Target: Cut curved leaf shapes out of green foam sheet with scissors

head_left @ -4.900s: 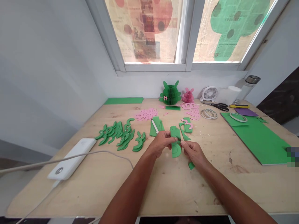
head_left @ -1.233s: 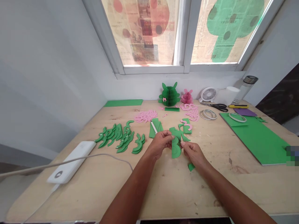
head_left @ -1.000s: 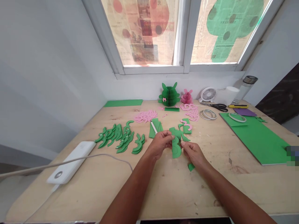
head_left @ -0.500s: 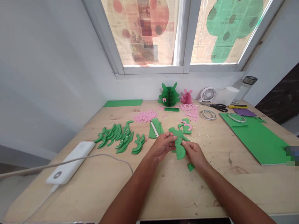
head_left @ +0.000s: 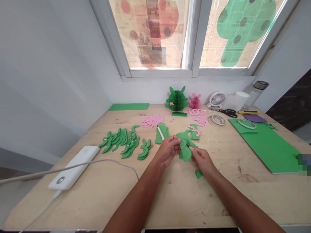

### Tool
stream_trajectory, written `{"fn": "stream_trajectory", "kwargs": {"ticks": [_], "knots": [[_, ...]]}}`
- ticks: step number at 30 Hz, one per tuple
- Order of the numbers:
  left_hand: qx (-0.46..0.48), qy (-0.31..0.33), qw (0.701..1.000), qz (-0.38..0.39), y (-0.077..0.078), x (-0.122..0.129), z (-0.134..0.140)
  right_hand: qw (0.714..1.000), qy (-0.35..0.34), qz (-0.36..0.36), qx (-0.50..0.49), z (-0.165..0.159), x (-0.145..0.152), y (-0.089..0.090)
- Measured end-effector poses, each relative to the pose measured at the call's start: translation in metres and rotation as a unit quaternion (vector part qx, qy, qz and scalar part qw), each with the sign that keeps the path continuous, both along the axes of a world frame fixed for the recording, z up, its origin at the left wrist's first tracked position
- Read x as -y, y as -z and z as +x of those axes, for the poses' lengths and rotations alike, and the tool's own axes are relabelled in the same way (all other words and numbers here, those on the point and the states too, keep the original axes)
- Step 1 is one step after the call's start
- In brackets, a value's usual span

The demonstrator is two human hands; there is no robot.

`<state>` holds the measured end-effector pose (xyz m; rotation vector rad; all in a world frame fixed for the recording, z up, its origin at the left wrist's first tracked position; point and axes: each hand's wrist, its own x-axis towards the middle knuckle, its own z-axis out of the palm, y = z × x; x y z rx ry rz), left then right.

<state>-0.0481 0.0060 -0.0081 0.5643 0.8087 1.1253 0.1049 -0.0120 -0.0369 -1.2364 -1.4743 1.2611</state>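
Note:
My left hand [head_left: 170, 149] pinches a green paper cutout [head_left: 186, 153] with a scalloped edge and a drawn curved line. My right hand [head_left: 202, 159] is at the cutout's right edge with its thumb and fingers pressed together. What lies between those fingertips is too small to make out. Beneath my right hand is a small green scrap [head_left: 199, 174]. Behind the cutout lie more green paper pieces [head_left: 184, 137]. A white pen [head_left: 160, 133] rests on green paper strips [head_left: 166, 130] beyond my left hand.
Wavy green cutouts [head_left: 131, 145] lie in piles at left, with pink cutouts [head_left: 152, 120] behind. A white power bank [head_left: 75, 166] has a cable [head_left: 104, 160] crossing it. Black scissors [head_left: 229, 112], tape rolls [head_left: 218, 120], a yellow cutter [head_left: 247, 112] and green sheets [head_left: 272, 145] are at right.
The green cutout has tilted, its lower end moving slightly up and left. My hands stay almost where they were; the view has shifted slightly.

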Motion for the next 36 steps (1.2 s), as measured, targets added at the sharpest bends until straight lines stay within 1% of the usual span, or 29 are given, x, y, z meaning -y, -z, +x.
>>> {"fn": "stream_trajectory", "kwargs": {"ticks": [3, 8, 12, 18, 22, 28, 36], "knots": [[-0.003, -0.019, 1.0, -0.001, 0.0, -0.002, -0.002, 1.0, -0.012, -0.026, -0.008, 0.001, 0.0, -0.001], [-0.028, -0.069, 0.997, 0.025, 0.0, -0.004, -0.004, 1.0, -0.002, -0.024, -0.008, 0.002, 0.001, 0.001], [-0.054, -0.093, 0.993, 0.049, 0.0, -0.005, -0.005, 0.999, 0.002, -0.033, -0.007, 0.003, 0.001, 0.001], [-0.088, -0.138, 0.984, 0.071, -0.002, -0.007, -0.006, 0.998, -0.018, -0.055, -0.015, 0.004, 0.001, -0.002], [-0.094, -0.146, 0.982, 0.071, -0.004, -0.006, -0.003, 0.998, -0.018, -0.049, -0.032, 0.003, 0.002, -0.003], [-0.102, -0.137, 0.983, 0.061, -0.003, -0.001, 0.007, 0.995, 0.04, -0.012, -0.09, 0.001, 0.002, -0.004], [-0.107, -0.106, 0.986, 0.073, 0.002, 0.004, 0.018, 0.993, 0.101, -0.027, -0.062, 0.001, -0.001, -0.002]]}}
